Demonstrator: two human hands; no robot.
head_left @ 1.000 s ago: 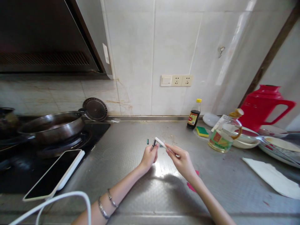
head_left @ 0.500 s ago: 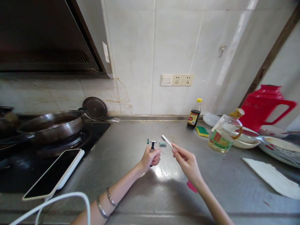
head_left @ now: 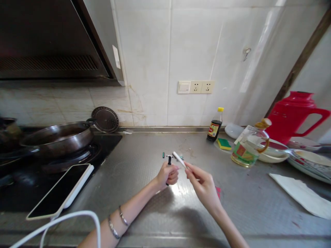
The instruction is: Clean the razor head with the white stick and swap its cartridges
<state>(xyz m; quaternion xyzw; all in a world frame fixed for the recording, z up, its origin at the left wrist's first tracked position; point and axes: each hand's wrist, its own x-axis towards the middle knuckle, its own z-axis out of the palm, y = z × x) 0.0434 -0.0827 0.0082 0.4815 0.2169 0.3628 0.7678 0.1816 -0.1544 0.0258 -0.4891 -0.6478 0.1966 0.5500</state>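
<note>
At the far left, a wide steel pan (head_left: 74, 139) sits on a black cooktop (head_left: 110, 144), with a smartphone (head_left: 60, 189) lying screen up at the cooktop's near right edge. A white cable (head_left: 80, 213) loops in the foreground below the phone. Behind the pan, a dark round disc (head_left: 105, 119) leans against the tiled wall (head_left: 147, 62).

On the steel desk (head_left: 139, 155), a small green razor cartridge (head_left: 163, 155) lies just left of a black-handled razor (head_left: 169, 161). The left hand (head_left: 169, 175) is curled around that razor's handle, its T-shaped head pointing up and away. A slim white stick (head_left: 178, 158) slants toward the head; whether they touch I cannot tell. The right hand (head_left: 203, 182) pinches the stick's near end between thumb and fingers. More green pieces (head_left: 182, 157) show partly behind the stick.

Something pink (head_left: 218, 191) peeks out beside the right wrist. Farther right stand a yellow-capped sauce bottle (head_left: 214, 128), a green-and-yellow sponge (head_left: 224, 144), a glass jug (head_left: 244, 155) of pale liquid and a red pitcher (head_left: 292, 117). A white sheet (head_left: 301, 194) lies nearer.
</note>
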